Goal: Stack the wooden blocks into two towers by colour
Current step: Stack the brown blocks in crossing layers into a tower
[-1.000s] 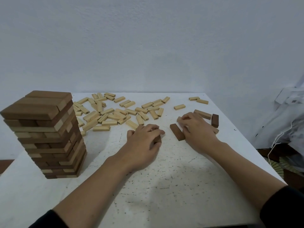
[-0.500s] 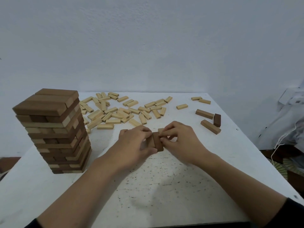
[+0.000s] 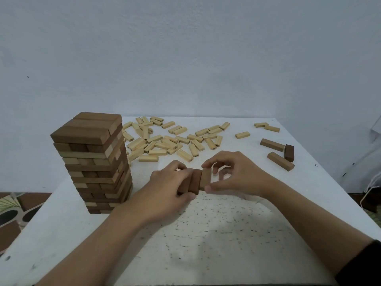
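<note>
Both hands meet near the middle of the white speckled surface [image 3: 206, 234], grasping three brown blocks [image 3: 195, 180] pressed side by side into one flat row. The left hand [image 3: 171, 188] curls round the row's left side, with its thumb at the near end and its fingers over the far end, hiding much of the leftmost block. The right hand [image 3: 237, 174] pinches the rightmost, slightly lighter block, thumb at the near end and forefinger at the far end, with the other fingers arched above the surface. Whether the row rests on the surface or is lifted just off it cannot be told.

To the left stands a tall tower [image 3: 92, 162] of crossed layers, brown and pale blocks mixed, with three brown blocks as its top layer. It stands near the left hand but apart from it.

Beyond the hands, a scatter of pale blocks [image 3: 169, 139] lies flat across the far middle of the surface, with a few more towards the far right corner. At the far right lie three loose brown blocks [image 3: 280, 164], two flat and one on its edge between them.

A plain pale wall [image 3: 185, 58] rises behind the surface.
</note>
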